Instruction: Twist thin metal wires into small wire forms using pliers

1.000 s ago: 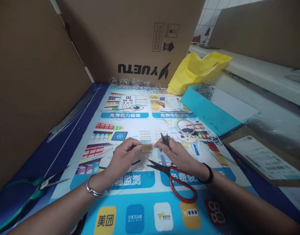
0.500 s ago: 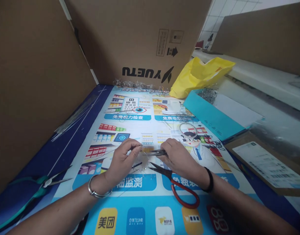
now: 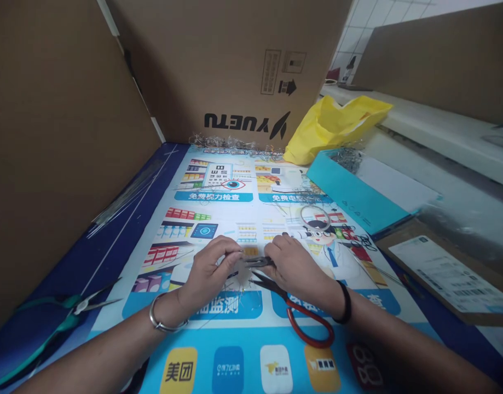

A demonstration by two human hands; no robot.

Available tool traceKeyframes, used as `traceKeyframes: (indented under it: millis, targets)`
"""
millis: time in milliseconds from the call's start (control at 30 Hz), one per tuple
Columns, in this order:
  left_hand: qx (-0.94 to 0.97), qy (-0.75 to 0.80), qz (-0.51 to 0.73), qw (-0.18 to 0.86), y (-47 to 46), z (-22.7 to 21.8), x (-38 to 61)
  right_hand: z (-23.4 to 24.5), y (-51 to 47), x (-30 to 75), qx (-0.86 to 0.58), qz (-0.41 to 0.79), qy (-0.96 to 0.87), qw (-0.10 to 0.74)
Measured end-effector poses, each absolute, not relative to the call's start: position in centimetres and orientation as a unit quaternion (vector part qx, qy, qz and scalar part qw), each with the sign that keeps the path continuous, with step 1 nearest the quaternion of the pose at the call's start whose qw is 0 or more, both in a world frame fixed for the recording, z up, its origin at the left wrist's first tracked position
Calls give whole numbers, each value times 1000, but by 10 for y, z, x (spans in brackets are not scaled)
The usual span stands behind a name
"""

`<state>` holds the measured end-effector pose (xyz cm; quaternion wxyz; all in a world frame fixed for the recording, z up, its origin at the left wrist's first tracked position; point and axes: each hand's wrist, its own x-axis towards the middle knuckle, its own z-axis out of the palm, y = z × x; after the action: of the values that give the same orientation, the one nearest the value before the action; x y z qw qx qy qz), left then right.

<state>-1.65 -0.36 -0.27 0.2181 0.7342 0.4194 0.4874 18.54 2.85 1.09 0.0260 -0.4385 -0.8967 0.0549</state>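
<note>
A shiny, silver-coloured bangle (image 3: 154, 322), narrow and rounded, circles the wrist behind the person's left hand (image 3: 212, 268), sitting a little loose around it. Behind the right hand (image 3: 294, 268), the wrist wears a plain black band (image 3: 347, 302), slim and matt; both forearms (image 3: 111, 347) are bare.

The left forearm (image 3: 107, 340) and the right forearm (image 3: 399, 328) slant inward from the worktop's (image 3: 66, 273) near edge; the left hand (image 3: 208, 269) bends inward, thumb drawn against the index finger; the right hand (image 3: 295, 269) is knuckles-up, its fingers (image 3: 273, 253) curled; the hands face each other, slightly apart.
</note>
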Motion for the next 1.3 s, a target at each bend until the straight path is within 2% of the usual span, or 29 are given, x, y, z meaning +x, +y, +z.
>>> traceKeyframes:
  millis: [600, 967, 1300]
  targets:
    - [770, 385, 472, 191, -5, -1, -17, 12, 24, 185, -420, 24, -907, -7]
    - [742, 427, 483, 185, -6, 2, -16, 15, 36, 198, -472, -8, -881, 37]
    - [746, 425, 481, 174, -5, 0, -15, 11, 28, 188, -456, 27, -889, 18]
